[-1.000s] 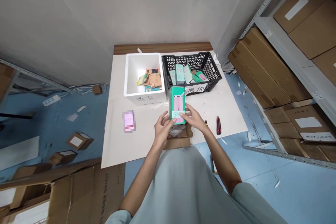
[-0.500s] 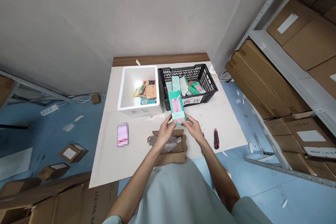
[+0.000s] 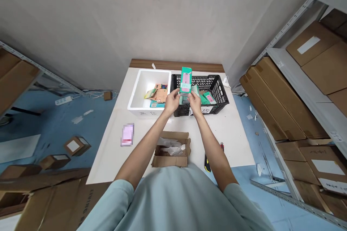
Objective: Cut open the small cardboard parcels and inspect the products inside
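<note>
So both bare hands are on a slim rectangular carton in glossy-looking green card with a pink panel printed on it (image 3: 186, 79). The left hand (image 3: 172, 101) pinches its near left corner and the right hand (image 3: 195, 101) has the near right corner, fingers closed in on the card on each side. The carton is up over the left part of a black plastic lattice crate (image 3: 221, 90); can't tell if it touches anything in there. Its long axis runs pretty much straight away from the wearer, near end between the hands, far end toward the wall, printed face turned back to the wearer.

The crate is all rigid open grid, with green and pale mint cartons (image 3: 208, 97) lying at mixed angles inside. Right beside it on the left is a smooth, thick-walled white foam box (image 3: 135, 92) with handwriting on the front and flat, tan and colourful packets (image 3: 162, 95) inside. Both sit on a matte white surface (image 3: 108, 166) with a wood-grain strip (image 3: 173, 65) along the back.

Nearer the wearer there's an open corrugated brown cardboard box (image 3: 157, 160), flaps out, crumpled filmy wrapping (image 3: 173, 149) inside. A yellow-and-black tool (image 3: 207, 165) peeks out by the right forearm.
</note>
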`<state>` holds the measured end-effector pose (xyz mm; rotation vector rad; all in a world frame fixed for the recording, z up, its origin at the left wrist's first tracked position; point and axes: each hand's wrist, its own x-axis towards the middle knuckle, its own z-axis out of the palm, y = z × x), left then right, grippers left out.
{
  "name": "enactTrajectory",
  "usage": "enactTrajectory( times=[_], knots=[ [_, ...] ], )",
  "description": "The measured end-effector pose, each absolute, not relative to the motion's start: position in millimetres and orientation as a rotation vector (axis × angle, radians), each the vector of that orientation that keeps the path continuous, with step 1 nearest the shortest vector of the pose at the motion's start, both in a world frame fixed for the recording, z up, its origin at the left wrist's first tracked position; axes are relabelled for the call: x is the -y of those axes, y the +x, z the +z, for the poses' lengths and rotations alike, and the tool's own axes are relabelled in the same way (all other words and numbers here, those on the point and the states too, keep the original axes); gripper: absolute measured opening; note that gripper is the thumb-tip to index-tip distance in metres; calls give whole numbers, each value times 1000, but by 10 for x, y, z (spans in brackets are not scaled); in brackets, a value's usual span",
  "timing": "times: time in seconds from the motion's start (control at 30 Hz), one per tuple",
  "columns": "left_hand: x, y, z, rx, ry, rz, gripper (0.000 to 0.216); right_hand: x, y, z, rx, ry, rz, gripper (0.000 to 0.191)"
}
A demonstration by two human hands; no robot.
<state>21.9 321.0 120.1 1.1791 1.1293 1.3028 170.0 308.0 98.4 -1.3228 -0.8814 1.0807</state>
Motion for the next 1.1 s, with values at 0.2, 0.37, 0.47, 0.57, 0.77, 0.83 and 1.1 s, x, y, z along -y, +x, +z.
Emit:
enactTrajectory(
  times=[0.2,0.37,0.47,0.57,0.77,0.83,1.1],
  knots=[
    [-2478,-430,959,-1386,1304,1279,31,-2540,1811,542,939,-1383,975,68],
    [-1561,-1085,615,-1588,1158,1264,41,-1537,2025,162,987,-1546,951,66],
    [-1110,-1391,366,-1724,1014,1172,47,-892,2083,-22,909,-1681,1054,75],
    [-762,-1578,119,-1755,901,936,57,-354,2053,-133,792,-1746,1248,88],
    [-401,-1596,-208,-1491,992,687,95,139,1828,-128,780,-1753,1458,91],
    [-358,-1539,-260,-1358,1063,684,101,169,1742,-110,823,-1736,1458,91],
    [-258,-1470,-246,-1252,1171,607,95,388,1458,-93,848,-1755,1327,89]
  ],
)
